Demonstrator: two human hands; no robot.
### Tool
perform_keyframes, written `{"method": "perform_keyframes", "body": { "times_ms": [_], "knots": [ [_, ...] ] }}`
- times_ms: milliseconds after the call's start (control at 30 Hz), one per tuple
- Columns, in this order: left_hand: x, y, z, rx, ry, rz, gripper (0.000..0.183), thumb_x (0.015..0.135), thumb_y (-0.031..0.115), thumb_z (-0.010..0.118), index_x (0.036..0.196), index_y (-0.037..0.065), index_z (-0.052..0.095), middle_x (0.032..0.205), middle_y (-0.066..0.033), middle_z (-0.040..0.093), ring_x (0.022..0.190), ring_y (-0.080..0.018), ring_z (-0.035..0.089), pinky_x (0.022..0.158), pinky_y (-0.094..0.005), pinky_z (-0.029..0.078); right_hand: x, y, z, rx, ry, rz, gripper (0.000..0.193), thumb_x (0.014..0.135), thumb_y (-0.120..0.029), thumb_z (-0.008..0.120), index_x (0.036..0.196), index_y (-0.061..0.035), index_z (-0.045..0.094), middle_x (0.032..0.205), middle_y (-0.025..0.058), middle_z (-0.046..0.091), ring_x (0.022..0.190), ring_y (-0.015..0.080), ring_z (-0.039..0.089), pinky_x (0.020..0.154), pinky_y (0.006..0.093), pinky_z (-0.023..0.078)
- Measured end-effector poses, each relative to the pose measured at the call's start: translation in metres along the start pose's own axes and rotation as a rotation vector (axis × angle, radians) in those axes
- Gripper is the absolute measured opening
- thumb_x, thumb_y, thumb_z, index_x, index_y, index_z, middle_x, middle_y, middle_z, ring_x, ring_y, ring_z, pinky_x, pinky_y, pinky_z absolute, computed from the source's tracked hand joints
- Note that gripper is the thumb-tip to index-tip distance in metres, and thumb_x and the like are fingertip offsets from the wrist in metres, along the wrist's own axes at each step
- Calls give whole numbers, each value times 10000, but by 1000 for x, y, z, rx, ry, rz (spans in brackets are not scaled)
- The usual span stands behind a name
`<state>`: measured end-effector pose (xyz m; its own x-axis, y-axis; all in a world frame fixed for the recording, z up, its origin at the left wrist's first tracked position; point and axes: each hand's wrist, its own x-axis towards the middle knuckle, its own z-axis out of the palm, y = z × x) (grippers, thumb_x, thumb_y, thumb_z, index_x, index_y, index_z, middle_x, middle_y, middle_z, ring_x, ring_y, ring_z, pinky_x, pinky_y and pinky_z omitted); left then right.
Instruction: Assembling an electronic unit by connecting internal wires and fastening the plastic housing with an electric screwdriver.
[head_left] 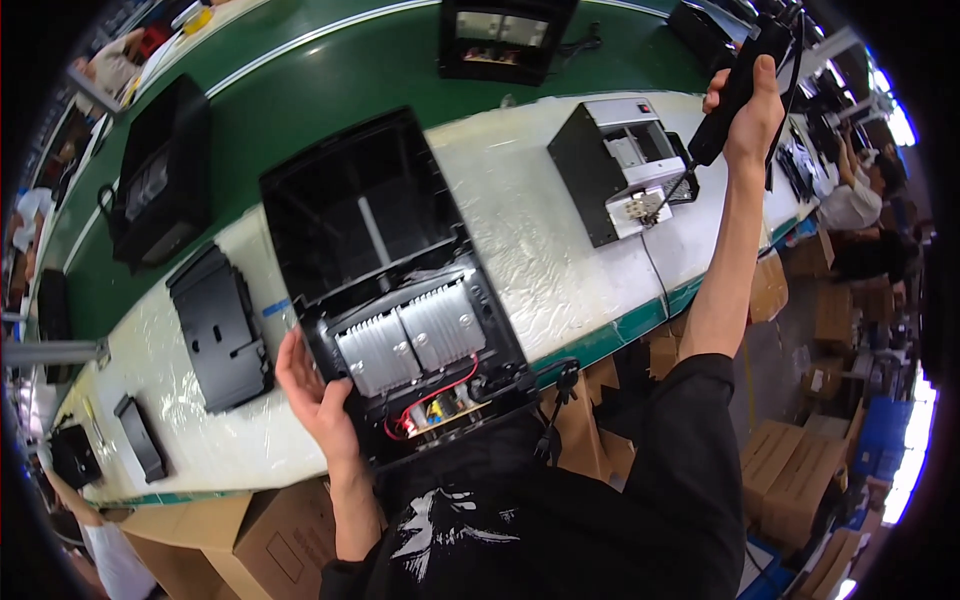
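Observation:
A black appliance housing (365, 190) lies open before me, tilted against my body. In its lower part sit two ribbed silver metal blocks (412, 338), with a small circuit board (440, 408) and a red wire below them. My left hand (318, 392) grips the housing's left edge, thumb on the near side and fingers along the outside. Raised at the far right, my right hand (755, 115) is closed round a black electric screwdriver (735, 100). Its thin bit points down to the front tray of a grey and black screw feeder (622, 170).
A loose black plastic panel (218, 330) and a smaller black part (140, 438) lie left on the white worktop (510, 230). Beyond runs a green conveyor (330, 75) bearing more black housings (165, 170). Cardboard boxes (790, 465) stand below the bench; other people work at both sides.

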<state>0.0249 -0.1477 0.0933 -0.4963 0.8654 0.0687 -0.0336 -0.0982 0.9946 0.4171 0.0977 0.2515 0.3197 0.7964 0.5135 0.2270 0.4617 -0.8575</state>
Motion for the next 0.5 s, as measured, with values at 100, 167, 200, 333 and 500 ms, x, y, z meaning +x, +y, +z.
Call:
{"method": "perform_keyframes", "body": {
  "times_ms": [100, 167, 200, 333, 500],
  "knots": [
    [0, 0, 1, -98, -15, -10, 769, 606, -96, 455, 1355, 4, 312, 1395, -174, 359, 1337, -291, 305, 1106, -378, 209, -4, 18, 12, -152, -30, 35, 470, 932, -493, 454, 980, -36, 555, 626, 55, 545, 477, 135, 510, 445, 261, 416],
    [1, -2, 1, -114, -44, -9, 764, 606, -101, 446, 1351, 12, 318, 1389, -163, 366, 1335, -286, 310, 1099, -383, 222, -18, 35, 4, -219, -23, 69, 450, 933, -466, 471, 1024, -34, 563, 614, 54, 538, 456, 131, 499, 433, 254, 407],
    [2, -3, 3, -106, -52, -8, 762, 605, -103, 439, 1348, 17, 322, 1386, -157, 370, 1334, -283, 313, 1096, -387, 228, -33, 29, 5, -202, 47, 113, 464, 930, -467, 476, 1061, -33, 568, 614, 47, 530, 460, 130, 497, 430, 251, 397],
    [4, -2, 3, -101, -52, -2, 749, 604, -111, 414, 1339, -6, 318, 1378, -164, 368, 1316, -280, 335, 1094, -385, 242, -69, -38, -1, -22, 12, 56, 561, 946, -525, 357, 1171, -35, 509, 642, 44, 506, 513, 131, 472, 453, 236, 386],
    [4, 3, 0, -103, -50, -3, 738, 616, -116, 413, 1343, -50, 302, 1385, -185, 348, 1322, -276, 325, 1103, -368, 244, -79, -147, -93, 342, -633, -88, 477, 870, -419, 487, 1046, 21, 534, 741, 79, 528, 613, 189, 525, 546, 309, 463]
  ]
}}
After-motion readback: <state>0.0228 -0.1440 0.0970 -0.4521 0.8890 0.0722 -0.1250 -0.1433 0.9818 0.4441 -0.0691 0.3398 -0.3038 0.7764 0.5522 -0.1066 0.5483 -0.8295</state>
